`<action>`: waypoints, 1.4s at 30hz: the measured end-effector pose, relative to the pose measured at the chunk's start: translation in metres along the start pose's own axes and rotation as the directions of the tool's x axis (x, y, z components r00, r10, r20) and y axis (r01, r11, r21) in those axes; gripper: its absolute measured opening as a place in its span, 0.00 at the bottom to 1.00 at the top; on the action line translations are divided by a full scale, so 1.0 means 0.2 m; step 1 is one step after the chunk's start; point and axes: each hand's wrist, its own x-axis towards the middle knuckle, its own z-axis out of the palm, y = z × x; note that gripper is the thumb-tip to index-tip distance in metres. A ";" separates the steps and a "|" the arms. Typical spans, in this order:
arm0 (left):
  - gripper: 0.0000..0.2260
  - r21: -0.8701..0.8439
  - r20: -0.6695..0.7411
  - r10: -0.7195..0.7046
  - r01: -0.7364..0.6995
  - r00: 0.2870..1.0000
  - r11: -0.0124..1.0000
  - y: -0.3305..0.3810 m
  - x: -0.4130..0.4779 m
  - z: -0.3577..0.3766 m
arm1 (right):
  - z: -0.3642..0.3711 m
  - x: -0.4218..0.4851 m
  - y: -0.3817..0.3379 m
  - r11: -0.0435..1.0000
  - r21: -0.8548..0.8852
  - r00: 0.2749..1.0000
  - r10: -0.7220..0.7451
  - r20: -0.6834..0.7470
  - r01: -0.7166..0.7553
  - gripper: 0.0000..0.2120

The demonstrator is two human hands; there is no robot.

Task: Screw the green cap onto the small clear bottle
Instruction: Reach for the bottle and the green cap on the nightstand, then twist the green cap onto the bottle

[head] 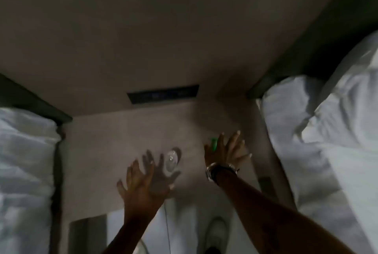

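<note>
Two hands: both are spread wide over the pale wooden bedside table (98,151); neither one holds anything yet
Bottle: the small clear plastic bottle (171,159) is on the table, just past the fingertips of the left hand (143,184); the picture is too blurry to tell if it stands or lies down
Cap: the little round green cap (214,143) is on the table, peeking out from behind the right hand (227,151), near the thumb
Left grip: fingers apart, nothing in them
Right grip: fingers apart, beside the cap, not pinching it
Step now: I think it is reaching to pick both up
Do it well: wrap the bottle low so its mouth stays free; pinch the cap by its sides; set it flat on the mouth before turning
</note>
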 end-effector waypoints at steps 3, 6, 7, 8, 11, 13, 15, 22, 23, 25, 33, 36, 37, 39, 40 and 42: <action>0.42 -0.015 -0.005 0.002 -0.002 1.000 1.000 0.06 0.12 0.14 | 0.15 0.14 0.02 0.996 -0.043 0.997 0.076 -0.025 -0.077 0.34; 0.42 -0.120 -0.104 -0.027 0.015 0.994 0.993 0.11 0.17 0.22 | 0.25 0.24 0.09 0.990 -0.024 0.988 0.136 -0.067 -0.138 0.30; 0.41 -0.139 -0.151 -0.038 0.017 0.988 0.990 0.12 0.16 0.22 | 0.24 0.26 0.09 0.989 -0.008 0.986 0.146 -0.086 -0.147 0.29; 0.40 -0.158 -0.194 -0.038 0.007 0.980 0.987 0.14 0.17 0.22 | 0.23 0.27 0.09 0.989 0.011 0.984 0.147 -0.101 -0.147 0.28; 0.36 -0.215 -0.225 -0.044 -0.006 0.973 0.977 0.20 0.20 0.22 | 0.18 0.30 0.07 0.992 0.026 0.987 0.125 -0.100 -0.123 0.29; 0.34 -0.248 -0.247 -0.058 -0.005 0.967 0.969 0.23 0.18 0.24 | 0.19 0.31 0.09 0.993 0.013 0.987 0.116 -0.112 -0.115 0.29; 0.31 -0.265 -0.269 -0.048 -0.026 0.962 0.964 0.22 0.17 0.24 | 0.23 0.34 0.09 0.992 0.007 0.980 0.127 -0.152 -0.128 0.29; 0.25 -0.291 -0.312 -0.122 0.028 0.942 0.956 0.01 0.28 0.25 | 0.27 0.32 -0.22 0.947 0.316 0.995 0.084 -0.060 -0.061 0.19; 0.24 -0.307 -0.297 -0.114 0.018 0.948 0.952 0.02 0.28 0.26 | 0.22 0.32 -0.21 0.875 0.480 0.997 0.081 -0.013 -0.065 0.19; 0.25 -0.330 -0.269 -0.089 -0.005 0.959 0.944 0.03 0.29 0.25 | 0.12 0.24 -0.21 0.590 0.806 0.995 -0.051 0.091 -0.044 0.17; 0.26 -0.415 0.021 0.091 -0.074 0.996 0.907 0.04 0.35 0.24 | -0.10 -0.16 -0.25 -0.169 0.985 0.987 -0.154 -0.052 0.025 0.09; 0.26 -0.412 0.036 0.095 -0.072 0.995 0.908 0.00 0.36 0.24 | -0.05 -0.18 -0.29 -0.116 0.986 0.970 -0.195 -0.144 0.123 0.10; 0.26 -0.403 0.040 0.105 -0.080 0.994 0.912 0.00 0.36 0.25 | -0.02 -0.17 -0.29 -0.098 0.982 0.959 -0.219 -0.178 0.160 0.11; 0.27 -0.399 0.041 0.118 -0.092 0.992 0.912 -0.01 0.36 0.26 | 0.02 -0.17 -0.28 -0.037 0.976 0.941 -0.260 -0.218 0.216 0.11; 0.27 -0.400 0.037 0.119 -0.094 0.992 0.912 -0.01 0.36 0.26 | 0.04 -0.17 -0.27 -0.002 0.971 0.930 -0.287 -0.230 0.240 0.11; 0.27 -0.394 0.031 0.122 -0.100 0.992 0.914 -0.01 0.37 0.27 | 0.08 -0.17 -0.25 0.079 0.942 0.889 -0.366 -0.276 0.326 0.11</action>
